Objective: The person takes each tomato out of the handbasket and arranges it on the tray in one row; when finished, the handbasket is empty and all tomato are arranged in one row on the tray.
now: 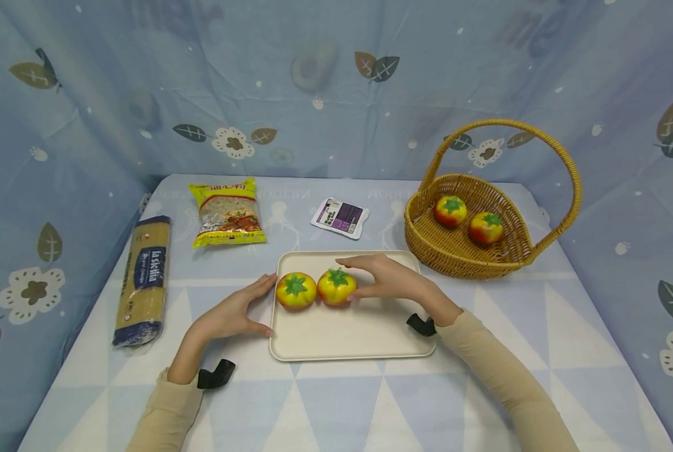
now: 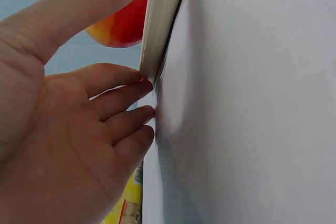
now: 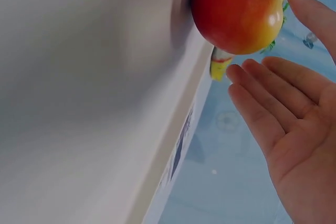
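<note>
Two red-and-yellow tomatoes with green star-shaped tops, a left tomato point(image 1: 296, 292) and a right tomato point(image 1: 336, 290), sit side by side on a cream rectangular tray point(image 1: 359, 342). My left hand point(image 1: 229, 314) is at the tray's left edge, its fingertips right at the rim and its thumb near the lower left side. My right hand point(image 1: 393, 281) reaches over the tray with thumb and fingers spread about the right tomato. In the right wrist view, those fingers point(image 3: 286, 95) are nearly straight beside the tomato point(image 3: 239, 11), with a gap showing.
A wicker basket point(image 1: 455, 263) with a tall handle holds two more tomatoes point(image 1: 451, 211) at the back right. Behind the tray lie a yellow noodle packet point(image 1: 229, 213) and a small white-and-purple sachet point(image 1: 341, 218). A long spaghetti pack point(image 1: 142, 282) lies at the far left.
</note>
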Tool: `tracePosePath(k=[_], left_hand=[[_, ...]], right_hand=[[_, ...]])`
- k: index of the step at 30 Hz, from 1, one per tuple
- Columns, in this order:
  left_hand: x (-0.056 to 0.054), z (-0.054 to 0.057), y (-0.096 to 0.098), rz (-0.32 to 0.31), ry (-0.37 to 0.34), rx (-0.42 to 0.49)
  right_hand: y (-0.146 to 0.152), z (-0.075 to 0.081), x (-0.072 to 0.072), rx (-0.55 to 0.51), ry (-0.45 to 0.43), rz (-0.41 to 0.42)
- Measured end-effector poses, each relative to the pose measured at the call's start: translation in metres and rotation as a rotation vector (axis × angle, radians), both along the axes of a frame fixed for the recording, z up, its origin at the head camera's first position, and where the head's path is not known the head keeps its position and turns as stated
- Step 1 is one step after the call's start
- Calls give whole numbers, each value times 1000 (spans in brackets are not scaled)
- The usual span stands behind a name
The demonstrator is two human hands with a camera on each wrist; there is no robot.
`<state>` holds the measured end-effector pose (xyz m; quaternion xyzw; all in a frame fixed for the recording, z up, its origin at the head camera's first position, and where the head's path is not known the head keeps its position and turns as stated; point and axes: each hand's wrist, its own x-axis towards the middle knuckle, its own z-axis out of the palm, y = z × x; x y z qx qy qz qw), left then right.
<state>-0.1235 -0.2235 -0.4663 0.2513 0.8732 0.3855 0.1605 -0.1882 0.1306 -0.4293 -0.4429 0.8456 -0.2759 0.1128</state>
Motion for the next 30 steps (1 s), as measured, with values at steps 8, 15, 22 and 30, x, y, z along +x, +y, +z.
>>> tracePosePath(k=[8,15,22,30], left_hand=[[0,0,0,6,-19,1],[0,-1,0,1,-18,4],[1,0,0,6,-25,-5],[1,0,0,8,-23,-9]], right_hand=[[13,1,4,-62,41,-57],[28,5,7,-61,85,-130],[43,13,9,-134,65,-145],[60,14,10,-155,118,-210]])
